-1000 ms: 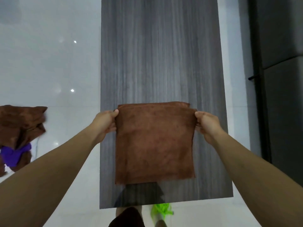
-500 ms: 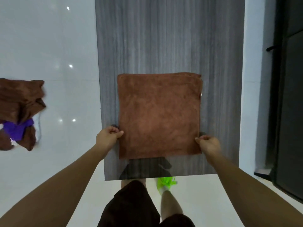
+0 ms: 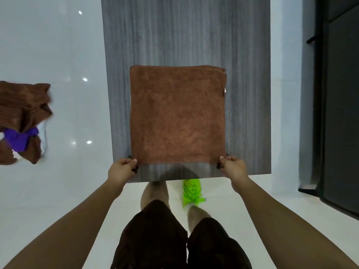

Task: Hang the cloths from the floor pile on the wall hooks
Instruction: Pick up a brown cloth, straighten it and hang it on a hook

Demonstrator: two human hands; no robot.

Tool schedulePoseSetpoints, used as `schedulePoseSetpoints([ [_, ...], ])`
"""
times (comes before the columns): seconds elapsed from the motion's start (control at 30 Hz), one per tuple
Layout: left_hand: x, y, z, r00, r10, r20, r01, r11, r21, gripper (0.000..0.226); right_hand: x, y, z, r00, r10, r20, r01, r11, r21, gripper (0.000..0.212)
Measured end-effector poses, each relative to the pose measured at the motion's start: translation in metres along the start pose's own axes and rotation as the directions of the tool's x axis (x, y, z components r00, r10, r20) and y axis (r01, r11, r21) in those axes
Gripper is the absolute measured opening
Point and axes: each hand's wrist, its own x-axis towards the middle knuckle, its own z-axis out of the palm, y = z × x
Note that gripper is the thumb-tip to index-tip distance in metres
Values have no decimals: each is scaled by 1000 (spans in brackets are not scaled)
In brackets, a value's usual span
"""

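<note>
Both hands dropped to brown cloth (image 3: 177,115) near corners; left hand (image 3: 121,169), right hand (image 3: 234,166) pinch them. Cloth flat on grey panel (image 3: 186,35), margins all round, roughly square.

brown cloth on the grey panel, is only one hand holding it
No, the left hand and the right hand each pinch a near corner of the brown cloth.

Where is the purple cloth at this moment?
The purple cloth lies at the far left of the head view, tucked among the brown cloths of the pile, left of the grey panel.
</note>
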Motion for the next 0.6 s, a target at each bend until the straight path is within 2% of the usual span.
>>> schedulePoseSetpoints([
  [0.3, -85, -38, 8, 993, 103, -55, -103, 995, -6, 21, -40, 33, -60, 995, -26, 92, 8, 982, 189, 10],
  [0.4, -120, -51, 7, 993, 94, -77, -96, 995, -27, 20, -65, 39, -86, 991, -39, 125, 5, 964, 265, 11],
  [0.6, -171, -66, -10, 984, 117, -133, -131, 986, -102, 18, -102, 35, -118, 979, -84, 187, 25, 954, 300, 14],
])
